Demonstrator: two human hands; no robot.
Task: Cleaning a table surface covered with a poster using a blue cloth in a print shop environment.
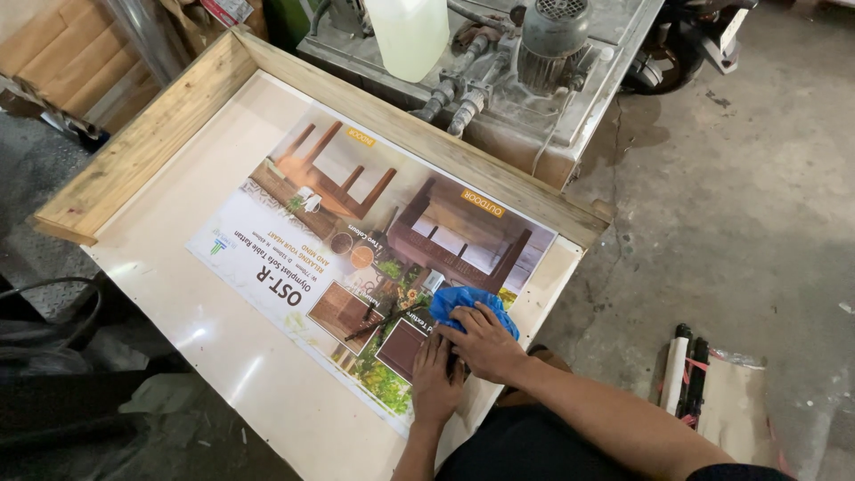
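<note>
Pressing blue cloth (470,307) onto poster (356,258), right hand (485,343)

Left hand (436,381) flat; right hand (485,343) crossing above (fingers curled).

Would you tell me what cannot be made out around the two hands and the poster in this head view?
- The poster corner under the left hand and right hand: hidden by them.
- The blue cloth: its near part is covered by the right hand.
- Right fingertips: buried in the cloth, grip unclear.
- The white jug: top cut off by the frame edge.
- The rolled bundle on the floor: too small to identify.
</note>
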